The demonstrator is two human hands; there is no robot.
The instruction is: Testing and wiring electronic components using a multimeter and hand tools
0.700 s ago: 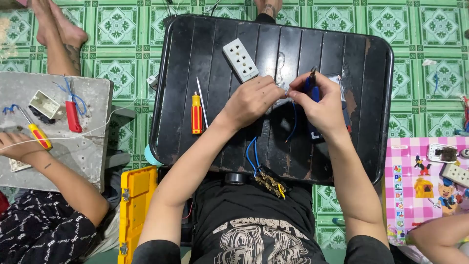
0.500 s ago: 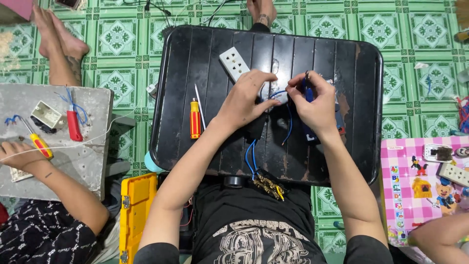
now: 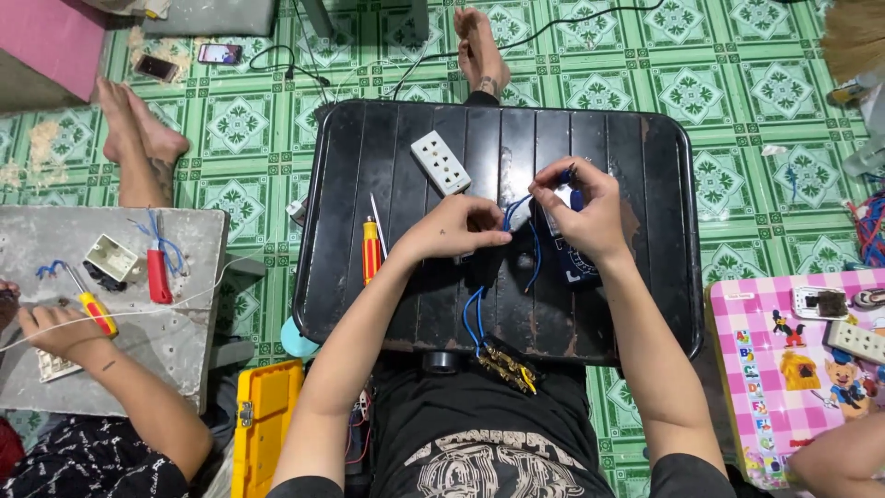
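I sit at a low black table (image 3: pixel 636 304). My left hand (image 3: pixel 456 231) pinches a blue wire (image 3: pixel 513 214) near the table's middle. My right hand (image 3: pixel 585 207) is closed on a small blue-handled tool and a part that the fingers mostly hide, right beside the wire's upper end. More blue wire (image 3: pixel 473 314) loops down to a brass-coloured fitting (image 3: pixel 505 364) at the near edge. A white socket outlet (image 3: pixel 440 162) lies above my left hand. A red and yellow screwdriver (image 3: pixel 371 251) rests to the left of my left wrist.
A person at the left works on a grey board (image 3: pixel 175 332) with a yellow-handled screwdriver (image 3: pixel 92 309), red pliers (image 3: pixel 159 269) and a white box (image 3: pixel 111 256). A yellow case (image 3: pixel 263 424) stands by my left elbow. A pink patterned table (image 3: pixel 784 369) is at right. Bare feet (image 3: pixel 138 138) rest on the green tiled floor.
My hands have drifted slightly apart along the blue wire, the left one lower on the table. The view has shifted so more floor beyond the table shows.
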